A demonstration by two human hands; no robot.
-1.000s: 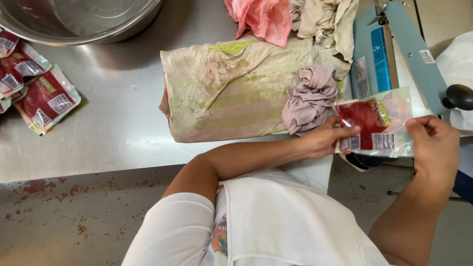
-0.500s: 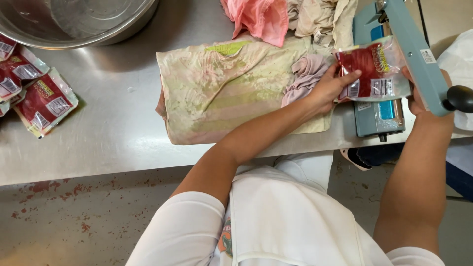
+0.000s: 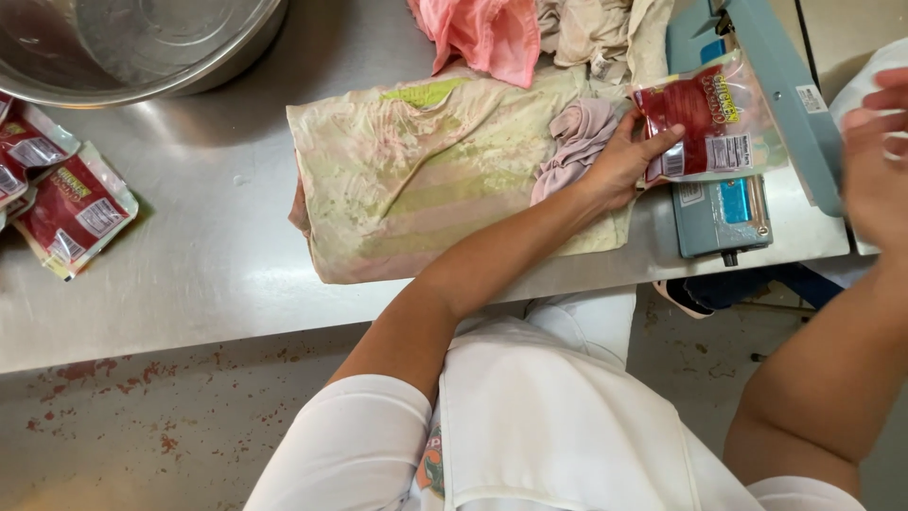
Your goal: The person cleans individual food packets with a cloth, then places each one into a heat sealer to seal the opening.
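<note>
A clear pouch [image 3: 711, 118] with red contents is held at its left edge by the left hand [image 3: 624, 161], thumb on top and fingers underneath. The pouch is laid across the blue sealing machine [image 3: 724, 203], under its raised arm [image 3: 780, 90], at the right end of the steel table [image 3: 208, 265].

The right hand [image 3: 875, 166] is seen blurred at the right edge of the view, beside the raised arm; whether anything is gripped by it cannot be told.

Just left of the left hand a crumpled mauve cloth [image 3: 575, 142] is lying on a stained, folded pale cloth [image 3: 426, 180]. A pink cloth [image 3: 482, 33] and a beige cloth [image 3: 596, 33] are bunched behind these. A steel bowl [image 3: 142, 43] is set at the far left, with more filled pouches [image 3: 66, 203] lying in front of it near the table's left edge.
</note>
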